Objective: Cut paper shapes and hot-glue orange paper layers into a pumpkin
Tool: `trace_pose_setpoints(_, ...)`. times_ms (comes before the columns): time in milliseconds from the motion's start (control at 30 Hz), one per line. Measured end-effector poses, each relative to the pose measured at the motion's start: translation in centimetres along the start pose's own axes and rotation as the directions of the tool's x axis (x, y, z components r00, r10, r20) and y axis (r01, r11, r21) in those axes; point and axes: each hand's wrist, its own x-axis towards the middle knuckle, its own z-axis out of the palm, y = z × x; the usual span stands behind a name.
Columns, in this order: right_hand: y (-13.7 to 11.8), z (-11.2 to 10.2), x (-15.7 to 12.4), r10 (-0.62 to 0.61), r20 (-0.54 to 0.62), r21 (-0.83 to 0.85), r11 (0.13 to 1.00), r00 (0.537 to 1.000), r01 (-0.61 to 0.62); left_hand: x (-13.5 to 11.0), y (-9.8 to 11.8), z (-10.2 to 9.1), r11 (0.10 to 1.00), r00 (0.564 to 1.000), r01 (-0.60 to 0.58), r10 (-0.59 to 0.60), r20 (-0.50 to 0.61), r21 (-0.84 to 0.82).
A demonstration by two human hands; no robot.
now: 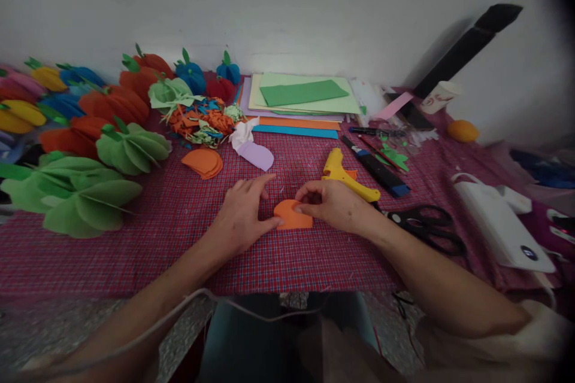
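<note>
A folded-looking orange paper half-circle (291,218) lies on the checked cloth in front of me, its straight side toward me. My right hand (335,203) has its thumb and fingers pinched at the paper's upper right edge. My left hand (242,212) is spread on the other side, with the thumb tip touching the paper's left end and the other fingers apart. Farther left is a small stack of orange paper pieces (202,163), and beyond the half-circle lie rounded purple paper pieces (258,155). A yellow glue gun (344,176) rests just beyond my right hand.
Paper pumpkins (114,108) crowd the left side, near a heap of paper scraps (202,122). Coloured sheets (300,102) lie at the back. To the right are a utility knife (381,173), black scissors (426,227), a white power bank (505,227) and a paper cup (440,97). A white cable (251,311) crosses my lap.
</note>
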Motion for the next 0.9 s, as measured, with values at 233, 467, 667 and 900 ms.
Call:
trace_pose_setpoints(233, 0.2, 0.2, 0.1, -0.018, -0.012, -0.015, 1.000, 1.000, 0.018, 0.1, -0.2, 0.2, 1.000, 1.000, -0.012, 0.012, -0.008, 0.007)
trace_pose_setpoints(467, 0.1, 0.0, -0.1, -0.048, -0.053, -0.105, 0.994, 0.997, 0.042, 0.0, -0.1, 0.1, 1.000, 1.000, -0.007, 0.007, -0.016, 0.009)
trace_pose_setpoints(667, -1.0, -1.2, -1.0, -0.301, -0.112, -0.320, 0.913, 0.947, 0.252, 0.1, -0.1, -0.1, 0.999, 1.000, 0.009, -0.010, -0.021, -0.036)
trace_pose_setpoints(900, -2.3, -1.5, -1.9, -0.444, 0.149, -0.395, 0.792, 0.883, 0.465, -0.4, 0.1, -1.6, 0.993, 0.985, -0.107, 0.113, -0.133, 0.049)
